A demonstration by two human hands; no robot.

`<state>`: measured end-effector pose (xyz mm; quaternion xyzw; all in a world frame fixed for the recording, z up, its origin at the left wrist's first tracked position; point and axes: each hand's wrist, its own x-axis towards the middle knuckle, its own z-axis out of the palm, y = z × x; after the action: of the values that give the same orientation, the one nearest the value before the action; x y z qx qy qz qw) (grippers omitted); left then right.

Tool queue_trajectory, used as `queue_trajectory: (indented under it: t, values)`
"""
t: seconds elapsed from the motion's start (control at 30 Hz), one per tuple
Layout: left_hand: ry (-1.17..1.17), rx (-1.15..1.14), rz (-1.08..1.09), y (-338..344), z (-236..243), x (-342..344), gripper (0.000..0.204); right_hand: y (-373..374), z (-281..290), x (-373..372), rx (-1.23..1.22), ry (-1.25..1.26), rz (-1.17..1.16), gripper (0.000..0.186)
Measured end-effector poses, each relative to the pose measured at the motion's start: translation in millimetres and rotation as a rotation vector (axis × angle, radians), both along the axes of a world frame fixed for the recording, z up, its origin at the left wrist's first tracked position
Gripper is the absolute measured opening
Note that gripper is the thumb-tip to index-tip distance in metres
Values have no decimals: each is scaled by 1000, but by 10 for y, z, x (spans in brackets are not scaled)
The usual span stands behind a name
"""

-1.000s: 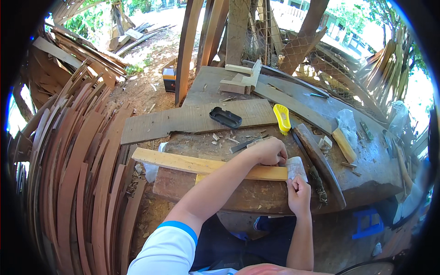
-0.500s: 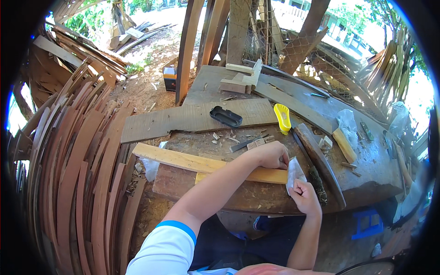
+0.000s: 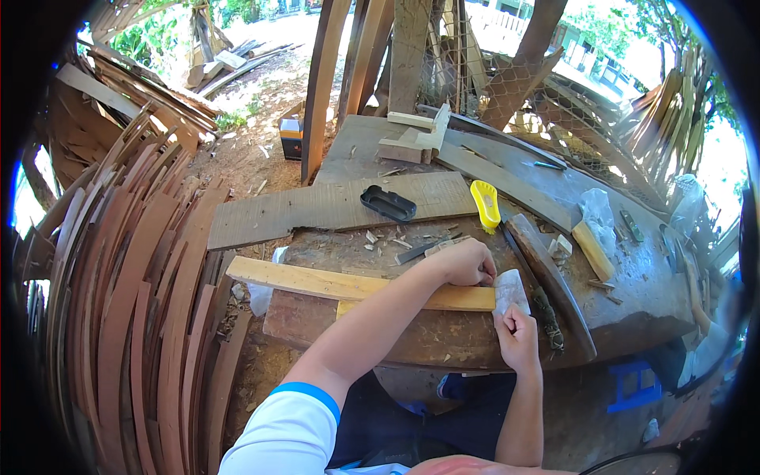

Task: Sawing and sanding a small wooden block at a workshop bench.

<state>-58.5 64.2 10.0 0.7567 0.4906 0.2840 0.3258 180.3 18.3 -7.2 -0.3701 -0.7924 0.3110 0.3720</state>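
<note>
A long, pale yellow board (image 3: 317,279) lies across the near side of the worn wooden workbench (image 3: 625,305). My left arm reaches over the board. Its hand, my left hand (image 3: 467,263), is closed with curled fingertips near the board's right end; what they pinch, if anything, is hidden. Just off that end, my right hand (image 3: 518,336) grips the lower edge of a small whitish-grey sheet (image 3: 511,291) between thumb and fingers. The sheet stands tilted up, its flat face showing, close to the left fingertips. Its material is hard to make out.
A black tray (image 3: 388,204) rests on a wide plank (image 3: 269,214); a yellow tray (image 3: 485,203) is right of it. A dark curved timber (image 3: 550,277) lies right of my hands. Red-brown boards (image 3: 127,301) are stacked left. A blue stool (image 3: 633,386) stands below right.
My right hand has turned and shifted slightly left, and the sheet now shows more of its flat face. My left hand has moved slightly up and left. The board lies nearly as before.
</note>
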Motion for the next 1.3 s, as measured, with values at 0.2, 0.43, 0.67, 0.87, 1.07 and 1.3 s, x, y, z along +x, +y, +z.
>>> queue_trajectory:
  t: [0.2, 0.43, 0.67, 0.87, 1.07, 1.3]
  values:
    - [44, 47, -111, 10, -64, 90, 19, 145, 97, 202, -180, -95, 278, 40]
    - [-78, -49, 29, 6, -20, 40, 20, 65, -10, 69, -73, -58, 119, 41]
    - [-32, 8, -51, 12, -58, 69, 19, 79, 14, 103, -183, 16, 233, 40]
    - [-66, -49, -32, -23, -37, 70, 18, 115, 119, 192, -164, -129, 274, 39]
    - [-21, 53, -48, 63, -91, 45, 18, 98, 2, 72, -127, 0, 125, 39]
    - [23, 53, -106, -19, -59, 77, 18, 128, 99, 232, -161, -108, 307, 39]
